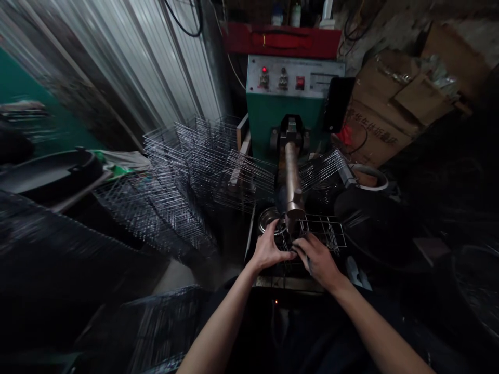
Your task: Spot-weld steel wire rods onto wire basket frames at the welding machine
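Observation:
My left hand [268, 250] is beside a round shiny metal piece [268, 217], its index finger stretched forward and its thumb out to the right. My right hand [317, 258] is closed, with thumb and fingers pinched together near the left thumb; whatever is between them is too dark to make out. Just past the right fingers lies a small wire rack [336, 234], partly hidden by the hand. The thick metal arm [293, 179] of a spot-welding machine [257, 119] comes down over the spot between both hands.
Stacked wire grids [183, 171] stand at the left. More bent wire pieces [322, 169] lie right of the arm, near a round container [374, 176]. Cardboard boxes [382, 114] are at the back right. A black pan-like tray [50, 174] sits far left.

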A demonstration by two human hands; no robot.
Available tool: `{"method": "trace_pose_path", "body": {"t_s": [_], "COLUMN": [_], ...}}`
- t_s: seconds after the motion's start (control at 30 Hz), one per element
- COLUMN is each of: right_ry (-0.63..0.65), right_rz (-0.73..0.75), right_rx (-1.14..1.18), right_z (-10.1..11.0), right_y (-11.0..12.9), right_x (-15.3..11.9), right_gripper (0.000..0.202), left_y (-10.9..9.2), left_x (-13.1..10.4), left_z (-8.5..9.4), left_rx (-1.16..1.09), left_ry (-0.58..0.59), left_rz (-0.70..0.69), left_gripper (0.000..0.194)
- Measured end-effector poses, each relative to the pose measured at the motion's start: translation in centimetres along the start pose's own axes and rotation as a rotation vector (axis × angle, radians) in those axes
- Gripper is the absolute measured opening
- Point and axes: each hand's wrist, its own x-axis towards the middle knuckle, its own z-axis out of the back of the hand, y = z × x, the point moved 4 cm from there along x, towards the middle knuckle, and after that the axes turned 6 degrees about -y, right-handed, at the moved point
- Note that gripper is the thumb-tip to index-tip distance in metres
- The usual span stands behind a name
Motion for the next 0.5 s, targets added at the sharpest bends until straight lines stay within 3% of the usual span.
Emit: {"method": "trace_pose_path", "body": {"t_s": [0.13,0.3,0.5], "right_ry": [-0.038,-0.085,-0.135], "right_rz": [-0.037,-0.091,-0.098], "right_rx": [0.075,0.105,-0.001], "right_z": [0.2,0.3,0.2], "right_y": [0.1,0.2,-1.5], "right_x": [-0.1,0.3,2.3], "right_gripper": [0.014,0.012,0.009], "left_y": [-0.5,-1.2,-0.3], "left_x": [-0.7,-0.9,1.9], "left_z": [-0.1,0.5,1.3], "left_rx": [-0.026,0.043,0.073], "left_ry": [-0.017,-0.12,-0.018], "left_rz": [-0.023,-0.013,0.033], "left_gripper": [0.114,0.107,0.11]}}
